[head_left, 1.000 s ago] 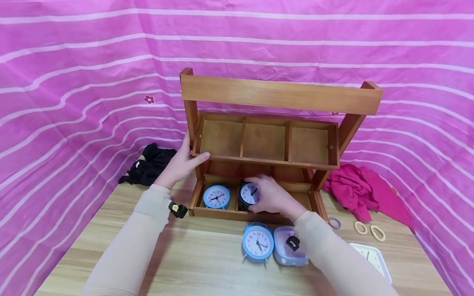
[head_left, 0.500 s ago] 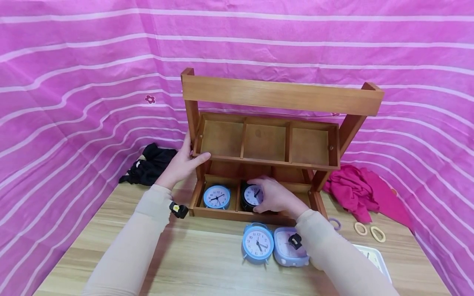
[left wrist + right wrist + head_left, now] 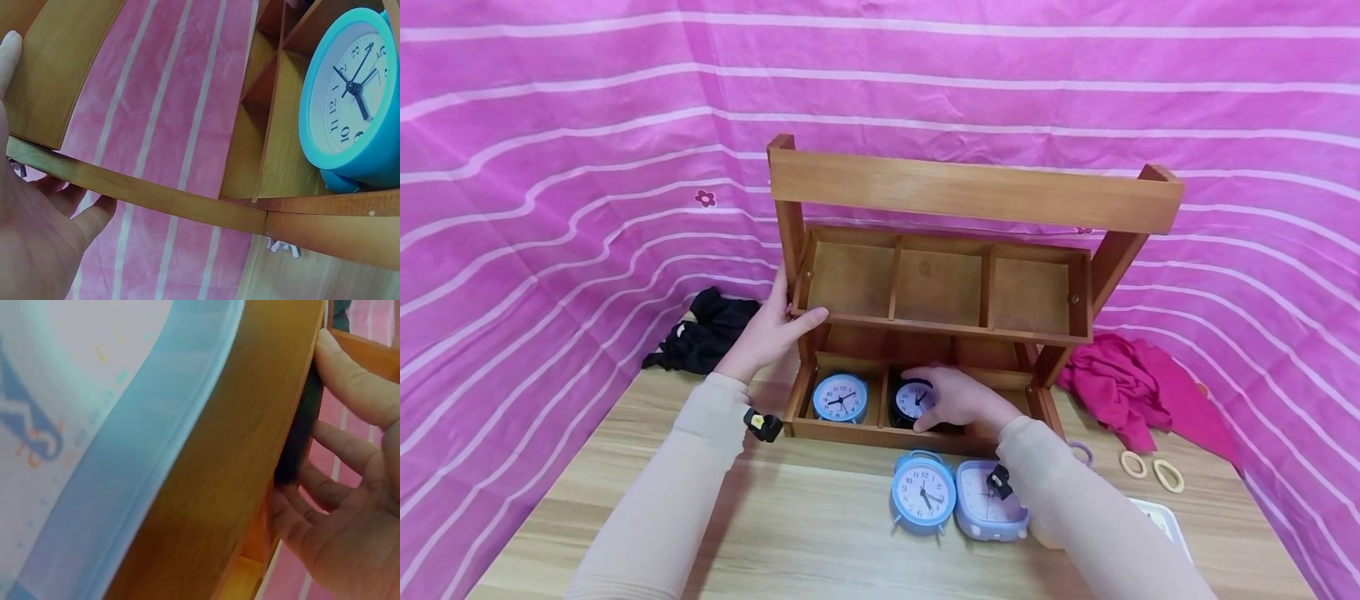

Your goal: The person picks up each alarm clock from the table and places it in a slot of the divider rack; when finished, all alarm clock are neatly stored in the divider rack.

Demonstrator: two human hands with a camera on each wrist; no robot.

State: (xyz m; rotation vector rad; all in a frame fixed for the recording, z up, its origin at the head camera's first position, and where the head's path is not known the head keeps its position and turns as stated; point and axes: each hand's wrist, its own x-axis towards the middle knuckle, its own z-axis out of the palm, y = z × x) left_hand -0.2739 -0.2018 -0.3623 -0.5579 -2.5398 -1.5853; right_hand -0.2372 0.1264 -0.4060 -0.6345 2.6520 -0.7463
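Observation:
My left hand (image 3: 769,332) grips the left side of a two-tier wooden shelf (image 3: 973,190), its thumb over the upper tray's corner. The left wrist view shows its fingers (image 3: 100,215) against the side post. In the middle compartment of the lower tray, my right hand (image 3: 958,396) holds a black alarm clock (image 3: 910,402) by its right side, thumb in front. In the right wrist view only a dark strip of that clock (image 3: 302,434) shows past the wood. A blue round alarm clock (image 3: 840,400) sits in the left compartment.
Before the shelf stand another blue alarm clock (image 3: 923,493) and a lilac square clock (image 3: 991,504). A white clock (image 3: 1161,521) is partly behind the right sleeve. Hair ties (image 3: 1168,476) and magenta cloth (image 3: 1116,383) lie right, black cloth (image 3: 707,329) left.
The black clock has shifted slightly right within the middle compartment, my right hand moving with it. My left hand keeps its place on the shelf.

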